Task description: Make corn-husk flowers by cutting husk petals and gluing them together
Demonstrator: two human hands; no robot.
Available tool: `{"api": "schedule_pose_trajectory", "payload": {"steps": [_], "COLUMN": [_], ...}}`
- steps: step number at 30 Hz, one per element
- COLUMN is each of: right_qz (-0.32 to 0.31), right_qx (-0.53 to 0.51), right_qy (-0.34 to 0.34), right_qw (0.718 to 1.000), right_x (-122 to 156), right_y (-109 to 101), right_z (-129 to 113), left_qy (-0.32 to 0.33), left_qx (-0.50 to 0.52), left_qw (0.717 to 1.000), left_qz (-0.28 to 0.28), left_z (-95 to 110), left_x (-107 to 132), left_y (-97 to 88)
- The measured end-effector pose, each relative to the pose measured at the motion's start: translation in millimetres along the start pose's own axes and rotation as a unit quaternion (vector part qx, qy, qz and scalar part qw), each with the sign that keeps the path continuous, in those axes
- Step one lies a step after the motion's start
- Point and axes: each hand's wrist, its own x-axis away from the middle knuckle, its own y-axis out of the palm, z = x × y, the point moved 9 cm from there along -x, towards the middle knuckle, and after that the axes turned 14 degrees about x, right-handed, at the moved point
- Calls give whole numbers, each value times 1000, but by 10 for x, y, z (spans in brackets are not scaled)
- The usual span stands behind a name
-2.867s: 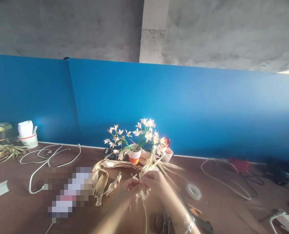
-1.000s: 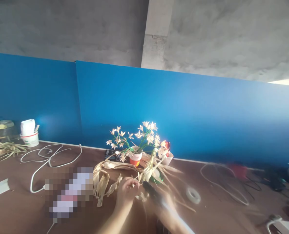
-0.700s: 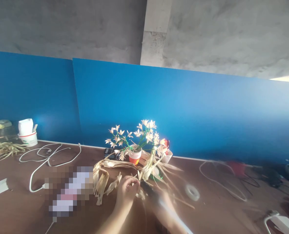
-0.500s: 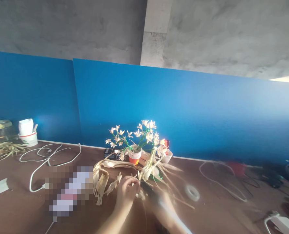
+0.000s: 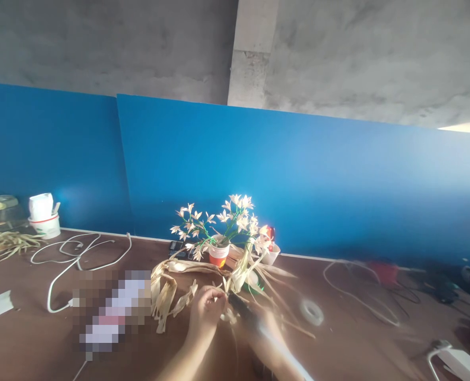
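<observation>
My left hand (image 5: 206, 308) is closed in a pinch, with a small pale strip of dried corn husk (image 5: 224, 284) at its fingertips. Close beside it, my right hand (image 5: 264, 325) grips a dark, long-shaped tool (image 5: 238, 306) whose tip points at the left fingers; its kind is too blurred to tell. Small husk bits (image 5: 229, 316) show just below the fingertips. Dried corn husks (image 5: 164, 301) lie to the left of the hands, and more husks (image 5: 241, 272) lie behind them. A paper cup (image 5: 219, 255) with white husk-like flowers (image 5: 241, 217) on green stems stands farther back.
A tape roll (image 5: 312, 313) lies right of my hands. White cables (image 5: 76, 259) coil at left, near a white tub (image 5: 45, 225) and a husk pile (image 5: 7, 246). Behind the cup stands a blue partition (image 5: 298, 174). A second cup (image 5: 272, 254) is near the flowers.
</observation>
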Motion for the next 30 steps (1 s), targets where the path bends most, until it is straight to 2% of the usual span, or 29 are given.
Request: {"api": "schedule_pose_trajectory", "payload": {"steps": [17, 21, 25, 30], "right_qz": [7, 20, 0, 7], "right_qx": [9, -26, -102, -154], "right_qy": [23, 10, 32, 99], "right_qw": [1000, 999, 994, 983], "right_x": [-7, -11, 1, -5], "right_y": [-16, -51, -36, -152], "right_z": [41, 58, 238, 543], "left_qy": [19, 50, 106, 203], "left_qx": [-9, -14, -62, -199], "left_qw": [1000, 999, 992, 955], "left_qz": [-7, -6, -24, -88], "left_z": [48, 143, 296, 539], "left_x": [0, 21, 52, 136], "left_y": [-7, 0, 32, 142]}}
